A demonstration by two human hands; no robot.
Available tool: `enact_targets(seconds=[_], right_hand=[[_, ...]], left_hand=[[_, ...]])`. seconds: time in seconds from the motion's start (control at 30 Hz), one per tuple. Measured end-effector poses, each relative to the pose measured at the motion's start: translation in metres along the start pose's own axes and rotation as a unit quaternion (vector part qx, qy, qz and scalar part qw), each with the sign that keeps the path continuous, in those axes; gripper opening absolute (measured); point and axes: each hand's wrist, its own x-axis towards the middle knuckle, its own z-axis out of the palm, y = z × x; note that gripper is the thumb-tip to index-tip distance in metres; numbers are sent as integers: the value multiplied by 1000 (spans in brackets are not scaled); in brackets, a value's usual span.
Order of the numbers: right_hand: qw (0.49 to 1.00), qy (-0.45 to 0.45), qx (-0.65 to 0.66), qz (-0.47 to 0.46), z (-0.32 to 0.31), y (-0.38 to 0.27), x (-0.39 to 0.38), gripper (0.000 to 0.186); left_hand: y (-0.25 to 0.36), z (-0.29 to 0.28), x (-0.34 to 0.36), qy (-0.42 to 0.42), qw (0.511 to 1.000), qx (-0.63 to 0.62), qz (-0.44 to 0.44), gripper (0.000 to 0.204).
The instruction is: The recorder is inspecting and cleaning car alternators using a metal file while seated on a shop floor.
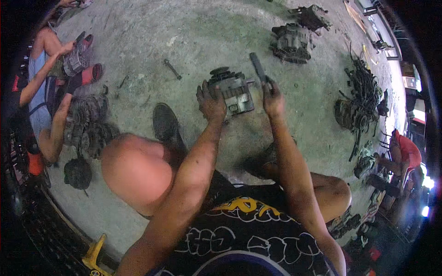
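Observation:
A metal alternator with a dark pulley at its far end rests on the concrete floor in front of me. My left hand grips its left side, with the fingers curled over the housing. Just to its right, my right hand is closed around a long, dark brush, whose head points away from me. A small gap separates the brush from the alternator. The fine detail of the brush's bristles is hard to make out.
A bolt lies beyond my left foot. Another alternator-like unit sits far right, and a heap of dark wiring lies right. At left, a co-worker's hand is by another alternator. Greasy parts pile nearby.

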Motion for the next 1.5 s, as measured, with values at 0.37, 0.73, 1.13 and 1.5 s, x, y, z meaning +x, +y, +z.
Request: enact_targets(seconds=[0.37,0.73,1.13,1.5], right_hand=[[986,-104,-131,-28,0,-8,6,41],[962,-147,-207,-100,-1,-43,62,41],[947,-140,-265,-117,11,-110,39,35],[969,-113,-184,-123,-30,-78,52,38]], left_hand=[[6,3,2,-13,1000,-9,-27,71],[23,-9,-5,-67,989,-51,-118,80],[-6,5,4,40,995,-87,28,77],[0,-3,10,6,997,-71,17,80]])
